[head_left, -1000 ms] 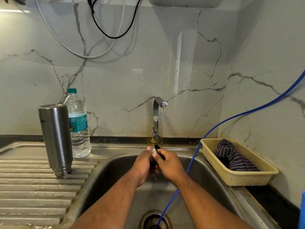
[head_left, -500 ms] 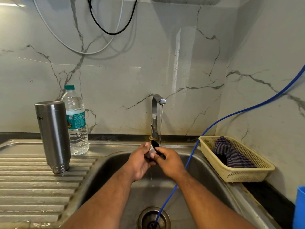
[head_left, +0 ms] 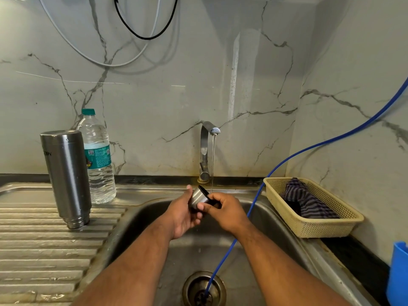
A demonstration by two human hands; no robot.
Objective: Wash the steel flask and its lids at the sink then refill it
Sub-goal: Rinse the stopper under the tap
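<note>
The steel flask (head_left: 66, 177) stands upside down, mouth down, on the ribbed drainboard (head_left: 39, 246) at the left. Over the sink basin (head_left: 136, 219), both hands hold a steel lid cup (head_left: 198, 197) with a black rim, tilted just left of the thin water stream from the tap (head_left: 207, 149). My left hand (head_left: 183, 214) cups the lid from the left with fingers curled under it. My right hand (head_left: 225, 209) pinches its black rim side with thumb and fingers.
A clear plastic water bottle (head_left: 98, 160) with a teal cap stands behind the flask. A blue hose (head_left: 313, 149) runs from the right wall into the drain (head_left: 204, 290). A cream basket (head_left: 313, 219) holds a striped cloth (head_left: 302, 199). A blue container (head_left: 398, 272) sits at the right edge.
The hands have turned the lid so its steel side shows more, and shifted slightly left of the water stream. The flask has not moved.
</note>
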